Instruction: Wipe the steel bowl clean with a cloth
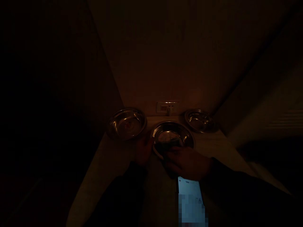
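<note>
The scene is very dark. A round, shiny metal bowl (168, 136) stands in the middle of the table. At its left rim is my left hand (144, 150), with the thumb against the edge and the other fingers mostly lost in shadow. My right hand (187, 160) reaches over the front rim, its fingers bent onto a dark, crumpled cloth (169, 170). Part of that cloth lies inside the bowl and part hangs over the near edge. A lit phone (189, 186) lies just below my right hand.
Two more metal bowls rest on the pale wooden table (92, 176): a left bowl (127, 124) with small bits inside, and a right bowl (201, 121). Behind them, a wall socket (163, 107) with a plug is set low in the wall (165, 69).
</note>
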`<state>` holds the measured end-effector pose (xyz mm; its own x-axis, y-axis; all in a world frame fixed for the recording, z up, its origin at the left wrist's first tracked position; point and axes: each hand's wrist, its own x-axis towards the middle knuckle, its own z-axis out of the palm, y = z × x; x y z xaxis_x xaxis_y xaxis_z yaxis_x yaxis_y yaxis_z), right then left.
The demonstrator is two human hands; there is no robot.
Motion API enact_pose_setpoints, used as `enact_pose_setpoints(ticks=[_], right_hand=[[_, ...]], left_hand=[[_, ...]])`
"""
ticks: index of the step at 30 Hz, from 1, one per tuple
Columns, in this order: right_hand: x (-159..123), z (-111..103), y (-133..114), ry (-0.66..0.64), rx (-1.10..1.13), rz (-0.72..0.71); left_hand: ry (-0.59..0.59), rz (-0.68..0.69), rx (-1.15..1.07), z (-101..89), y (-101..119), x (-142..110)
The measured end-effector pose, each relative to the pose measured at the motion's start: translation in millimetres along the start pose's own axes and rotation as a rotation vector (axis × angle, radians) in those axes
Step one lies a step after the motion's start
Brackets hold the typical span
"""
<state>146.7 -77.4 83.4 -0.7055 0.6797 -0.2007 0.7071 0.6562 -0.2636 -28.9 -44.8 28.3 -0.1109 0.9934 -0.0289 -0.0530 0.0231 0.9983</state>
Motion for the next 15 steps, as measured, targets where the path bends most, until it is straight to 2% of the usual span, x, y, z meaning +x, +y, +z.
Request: enact_pose_setpoints(ticks=[4,9,11,15], right_hand=[[-6.7,-1.1,2.0,-0.019,0.014,-0.003],[24.6,0.4,-11.2,0.096,0.066,0.051],[28.8,0.9,-13.0,0.112,0.065,0.064],[9.4,-0.3,-5.4,0.025,0.029,0.033]], left_hand=[[0.010,-0.031,0.010,3.3,-0.9,-2.1],[0.050,-0.044,0.027,4.3,0.2,-2.6],[0.068,-0.038,0.032,2.9,1.7,-2.1],[0.051,-0.033,0.009,1.1,2.5,-1.6]])
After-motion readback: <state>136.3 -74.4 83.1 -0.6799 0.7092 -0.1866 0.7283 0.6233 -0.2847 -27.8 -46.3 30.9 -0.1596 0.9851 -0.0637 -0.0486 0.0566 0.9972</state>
